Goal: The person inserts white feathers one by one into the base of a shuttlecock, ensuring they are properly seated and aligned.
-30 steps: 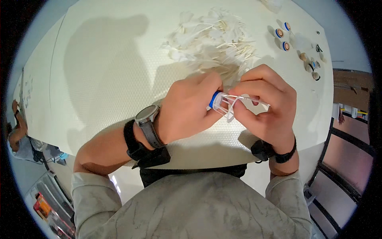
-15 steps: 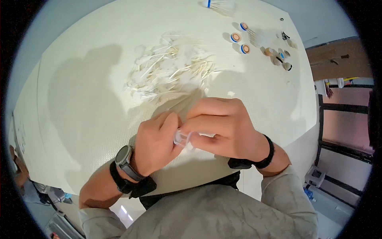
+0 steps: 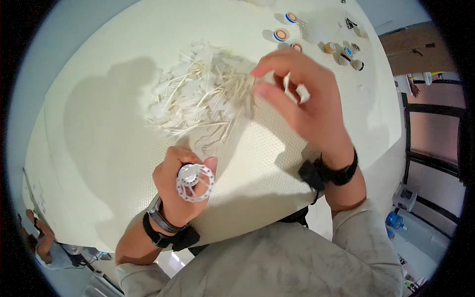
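While the left hand (image 3: pixel 174 185) grips a white openwork frame (image 3: pixel 188 174) near the worktop's (image 3: pixel 282 141) front edge, its round ring turned up toward the head view, the right hand (image 3: pixel 255 83) reaches to the right side of a loose pile of white feathers (image 3: pixel 198 94). Its thumb and forefinger tips stand narrowly apart; whether they pinch a feather I cannot tell, and the pale patches among the curled fingers are blurred. Beyond lie blue-rimmed round pieces (image 3: pixel 281 35), with small round parts (image 3: pixel 345 59) to their right.
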Demonstrator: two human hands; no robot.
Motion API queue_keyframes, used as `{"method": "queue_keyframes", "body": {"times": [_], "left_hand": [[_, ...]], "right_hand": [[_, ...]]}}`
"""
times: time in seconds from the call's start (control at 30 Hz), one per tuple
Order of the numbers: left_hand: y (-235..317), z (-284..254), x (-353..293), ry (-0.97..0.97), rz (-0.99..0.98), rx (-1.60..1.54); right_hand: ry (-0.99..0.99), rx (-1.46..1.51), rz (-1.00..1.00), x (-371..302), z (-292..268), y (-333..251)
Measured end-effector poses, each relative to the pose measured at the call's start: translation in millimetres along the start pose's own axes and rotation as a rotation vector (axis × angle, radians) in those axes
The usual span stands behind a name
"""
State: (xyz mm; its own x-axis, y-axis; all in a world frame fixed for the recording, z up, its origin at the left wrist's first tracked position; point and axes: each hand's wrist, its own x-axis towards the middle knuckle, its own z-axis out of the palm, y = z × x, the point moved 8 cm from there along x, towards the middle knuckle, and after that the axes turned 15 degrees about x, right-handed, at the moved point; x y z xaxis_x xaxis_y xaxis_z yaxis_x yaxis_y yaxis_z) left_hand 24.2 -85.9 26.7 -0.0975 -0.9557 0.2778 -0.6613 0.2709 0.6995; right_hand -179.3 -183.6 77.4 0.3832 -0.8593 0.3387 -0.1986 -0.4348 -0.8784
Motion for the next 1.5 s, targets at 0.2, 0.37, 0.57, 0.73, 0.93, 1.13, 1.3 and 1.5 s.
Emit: {"method": "queue_keyframes", "body": {"times": [0.2, 0.37, 0.57, 0.73, 0.93, 1.13, 1.3, 1.5], "left_hand": [[-11.3, -3.0, -7.2, 0.064, -0.060, -0.140], [-8.2, 2.9, -9.4, -0.050, -0.165, -0.163], [-10.7, -1.5, -7.3, 0.037, -0.057, -0.140], [-9.7, 0.2, -4.7, 0.041, -0.060, -0.119], [-8.9, -1.5, -3.6, 0.045, -0.099, -0.157], [2.9, -1.2, -3.1, -0.041, -0.146, -0.220], [5.0, -5.7, 1.2, 0.001, -0.109, -0.153], [2.6, 4.8, 6.9, -0.022, -0.092, -0.532]], "right_hand": [[-0.095, -0.324, -0.070, 1.1, 5.2, 20.7], [-0.142, -0.391, -0.071, -0.9, 13.6, 21.9], [-0.111, -0.367, -0.153, 0.7, 14.4, 19.5], [-0.155, -0.303, -0.127, 3.7, 12.9, 21.4], [-0.159, -0.002, 0.020, 3.0, -2.4, 9.7], [-0.051, 0.687, 0.343, -9.1, 7.3, 22.3], [-0.151, 0.903, 0.499, -19.2, 36.9, 17.9], [-0.236, 0.904, 0.381, -28.2, 71.2, 14.0]]}}
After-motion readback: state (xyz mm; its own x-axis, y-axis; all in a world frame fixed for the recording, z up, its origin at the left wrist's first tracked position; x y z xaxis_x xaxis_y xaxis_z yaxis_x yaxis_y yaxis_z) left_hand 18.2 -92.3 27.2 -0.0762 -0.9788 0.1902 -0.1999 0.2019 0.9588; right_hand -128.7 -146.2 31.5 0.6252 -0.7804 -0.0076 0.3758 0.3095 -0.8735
